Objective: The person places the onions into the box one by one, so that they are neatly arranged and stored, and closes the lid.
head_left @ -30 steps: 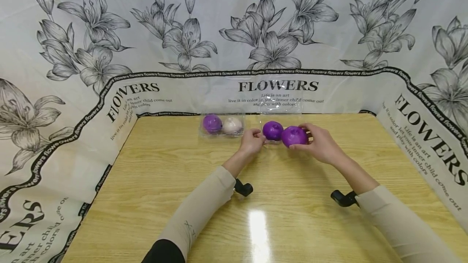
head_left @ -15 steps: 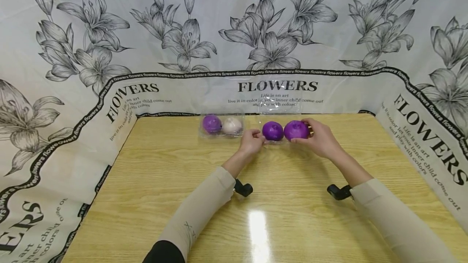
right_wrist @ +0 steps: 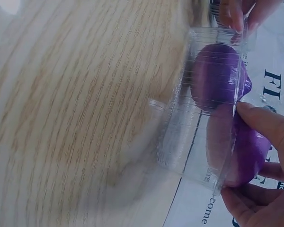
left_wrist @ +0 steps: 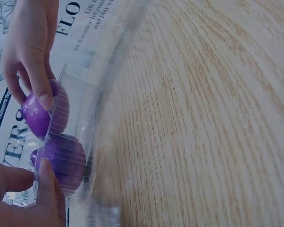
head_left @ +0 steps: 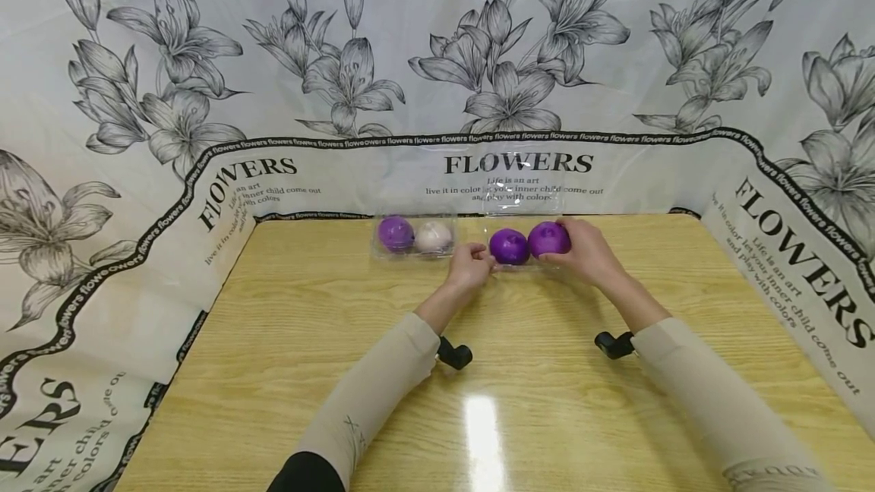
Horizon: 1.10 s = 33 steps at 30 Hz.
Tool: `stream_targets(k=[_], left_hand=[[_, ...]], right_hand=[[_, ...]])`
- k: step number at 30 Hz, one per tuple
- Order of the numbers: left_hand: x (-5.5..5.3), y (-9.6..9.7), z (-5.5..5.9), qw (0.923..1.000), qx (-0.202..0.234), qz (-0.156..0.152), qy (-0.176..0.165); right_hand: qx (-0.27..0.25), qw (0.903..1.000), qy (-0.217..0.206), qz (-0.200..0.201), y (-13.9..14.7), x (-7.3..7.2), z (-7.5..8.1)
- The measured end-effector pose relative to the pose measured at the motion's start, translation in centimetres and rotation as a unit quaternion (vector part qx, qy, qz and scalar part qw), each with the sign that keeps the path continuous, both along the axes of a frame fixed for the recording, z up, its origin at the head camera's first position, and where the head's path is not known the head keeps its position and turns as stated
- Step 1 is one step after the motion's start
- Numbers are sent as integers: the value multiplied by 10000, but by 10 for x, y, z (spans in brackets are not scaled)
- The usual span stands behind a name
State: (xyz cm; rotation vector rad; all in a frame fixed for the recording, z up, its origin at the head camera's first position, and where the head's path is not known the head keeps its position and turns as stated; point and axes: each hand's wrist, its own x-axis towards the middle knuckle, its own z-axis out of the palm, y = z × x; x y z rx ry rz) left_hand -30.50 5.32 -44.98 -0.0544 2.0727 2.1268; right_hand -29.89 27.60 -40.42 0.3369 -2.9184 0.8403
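My right hand [head_left: 589, 250] grips a shiny purple onion [head_left: 547, 238], thumb on the near side and fingers at the far side. In the right wrist view the onion's lower part is inside a clear plastic box [right_wrist: 174, 147]. A second purple onion [head_left: 509, 247] sits in the box's left half, touching or very close to the held one. My left hand [head_left: 469, 267] pinches the box's rim at its left end, as the left wrist view shows with thumb and fingers [left_wrist: 46, 182] at the edge. The box's clear lid [head_left: 522, 192] stands raised at the back.
To the left, a second clear box [head_left: 418, 250] holds a purple onion [head_left: 395, 234] and a whitish round one [head_left: 434, 236]. Both boxes stand at the far edge of the wooden table [head_left: 342, 310], before a flower-print cloth [head_left: 369, 173].
My right hand has moved the purple onion back and slightly left, over and down into the box's right half. The left hand has stayed at the box's rim.
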Motion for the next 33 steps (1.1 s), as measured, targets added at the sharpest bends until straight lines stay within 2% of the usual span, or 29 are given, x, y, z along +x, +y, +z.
stream_targets(k=[9,18,26,30,33], left_hand=[[2,0,-1,10000,7,-11,11],[1,1,0,9999,-36,73,60],[0,2,-1,10000,-54,54,51],[0,1,-1,9998,-161,50,72],[0,1,0,9998,-175,57,80]], right_hand=[[83,9999,-65,-76,0,-8,-7],[684,9976,-71,-111,0,-14,-9],[871,9958,-266,-32,3,-19,-15],[867,9958,-295,55,4,-21,-13],[863,9957,-292,149,5,-23,-6]])
